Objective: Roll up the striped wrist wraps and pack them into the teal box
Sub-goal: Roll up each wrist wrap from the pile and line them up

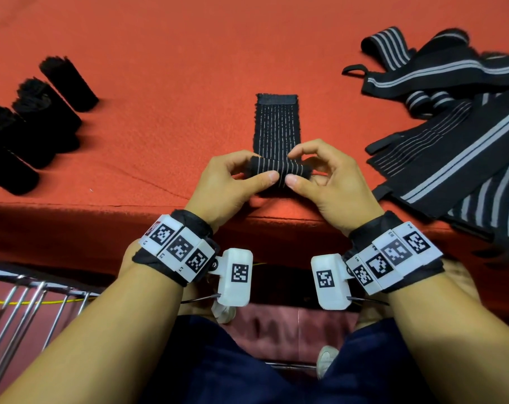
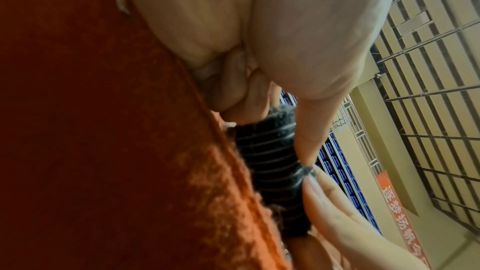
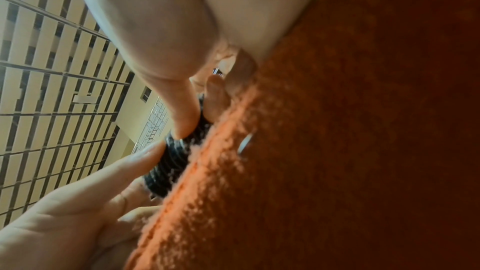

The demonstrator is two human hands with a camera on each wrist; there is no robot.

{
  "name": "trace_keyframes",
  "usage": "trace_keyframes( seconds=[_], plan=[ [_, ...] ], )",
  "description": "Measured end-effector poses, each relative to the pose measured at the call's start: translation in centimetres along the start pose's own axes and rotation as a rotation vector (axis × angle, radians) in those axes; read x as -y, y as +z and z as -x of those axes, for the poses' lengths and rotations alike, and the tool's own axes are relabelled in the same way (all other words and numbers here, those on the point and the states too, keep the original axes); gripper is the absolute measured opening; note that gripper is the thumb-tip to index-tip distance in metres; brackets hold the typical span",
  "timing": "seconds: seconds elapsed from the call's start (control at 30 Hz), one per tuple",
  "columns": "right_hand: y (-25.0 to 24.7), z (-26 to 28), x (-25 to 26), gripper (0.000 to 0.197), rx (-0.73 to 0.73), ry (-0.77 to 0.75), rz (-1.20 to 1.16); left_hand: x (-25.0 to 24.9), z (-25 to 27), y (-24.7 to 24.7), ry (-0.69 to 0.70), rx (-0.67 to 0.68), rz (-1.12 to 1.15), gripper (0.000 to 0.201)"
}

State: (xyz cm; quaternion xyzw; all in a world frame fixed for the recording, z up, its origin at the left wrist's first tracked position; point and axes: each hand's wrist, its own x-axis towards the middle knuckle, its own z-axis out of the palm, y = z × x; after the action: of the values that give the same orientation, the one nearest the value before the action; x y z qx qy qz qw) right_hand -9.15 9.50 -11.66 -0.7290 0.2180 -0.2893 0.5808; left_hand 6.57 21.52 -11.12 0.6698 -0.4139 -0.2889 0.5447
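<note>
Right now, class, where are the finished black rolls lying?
In the head view, the black rolls lie in a diagonal row at the far left of the red table, well apart from both hands.

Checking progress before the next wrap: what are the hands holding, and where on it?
Both hands pinch one striped wrist wrap at its rolled near end: left hand on the roll's left part, right hand on its right.

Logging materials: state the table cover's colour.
Orange-red cover, shown best in the head view.
</note>
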Motion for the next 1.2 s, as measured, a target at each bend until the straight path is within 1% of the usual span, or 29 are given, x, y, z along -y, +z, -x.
trace_keyframes(
  seconds=[0.1,0.13,0.17,0.27,0.33,0.37,0.43,0.47,0.53,0.57,0.6,0.67,0.7,0.8,0.87,0.93,1.0,1.1,1.13,1.2],
  plan=[
    [0.05,-0.18,-0.05,0.018,-0.019,-0.013,0.043,0.18,0.11,-0.09,0.026,-0.008,-0.023,0.036],
    [0.07,-0.24,-0.08,0.016,-0.021,-0.011,0.064,0.29,0.11,-0.15,0.035,-0.01,-0.021,0.042],
    [0.08,-0.3,-0.14,0.013,-0.024,-0.003,0.08,0.31,0.14,-0.16,0.044,-0.011,-0.026,0.044],
    [0.1,-0.36,-0.14,0.004,-0.048,0.037,0.102,0.2,0.18,-0.08,0.015,-0.006,0.001,0.028],
    [0.06,-0.3,-0.16,0.003,-0.063,0.033,0.123,0.11,0.12,0.0,-0.003,-0.007,0.025,0.018],
    [0.07,-0.25,-0.2,0.003,-0.06,0.023,0.118,0.14,0.03,-0.02,0.009,-0.014,0.007,0.014],
    [0.06,-0.06,-0.14,0.011,-0.037,0.007,0.111,0.22,-0.16,-0.07,0.035,-0.012,-0.036,0.009],
    [0.02,0.08,-0.03,0.018,-0.02,0.007,0.106,0.31,-0.25,-0.08,0.028,-0.012,-0.048,0.007],
    [-0.15,0.29,0.31,0.038,0.024,0.01,0.096,0.35,-0.39,0.01,-0.002,-0.017,-0.055,0.006],
    [-0.27,0.32,0.35,0.043,0.046,0.019,0.103,0.39,-0.47,0.07,-0.015,-0.022,-0.059,0.007],
    [-0.33,0.25,0.18,0.043,0.059,0.028,0.117,0.42,-0.54,0.11,-0.024,-0.028,-0.061,0.006],
    [-0.28,0.01,-0.25,0.034,0.051,0.041,0.114,0.47,-0.61,0.1,-0.034,-0.036,-0.059,0.002],
    [-0.18,-0.12,-0.37,0.029,0.033,0.045,0.105,0.48,-0.62,0.07,-0.035,-0.042,-0.058,0.004],
    [0.1,-0.31,-0.41,0.019,-0.037,0.043,0.129,0.35,-0.33,0.1,-0.021,-0.029,-0.049,0.018],
    [0.11,-0.42,-0.47,0.018,-0.075,0.047,0.145,0.3,-0.09,0.09,0.002,-0.009,-0.066,0.03],
    [0.24,-0.51,-0.42,0.016,-0.081,0.059,0.14,0.34,-0.02,0.08,0.009,-0.001,-0.068,0.035],
    [0.31,-0.57,-0.42,0.014,-0.081,0.074,0.142,0.4,-0.07,0.03,-0.011,-0.003,-0.035,0.031],
    [0.22,-0.38,-0.05,0.011,-0.077,0.068,0.151,0.18,-0.11,0.1,-0.023,-0.004,0.007,0.02],
    [0.17,-0.22,0.09,0.014,-0.064,0.063,0.136,0.19,-0.15,0.1,-0.013,-0.01,-0.004,0.016],
    [0.09,0.14,0.37,0.03,-0.016,0.054,0.074,0.24,-0.27,0.0,0.001,-0.018,-0.043,0.01]
  ],
)
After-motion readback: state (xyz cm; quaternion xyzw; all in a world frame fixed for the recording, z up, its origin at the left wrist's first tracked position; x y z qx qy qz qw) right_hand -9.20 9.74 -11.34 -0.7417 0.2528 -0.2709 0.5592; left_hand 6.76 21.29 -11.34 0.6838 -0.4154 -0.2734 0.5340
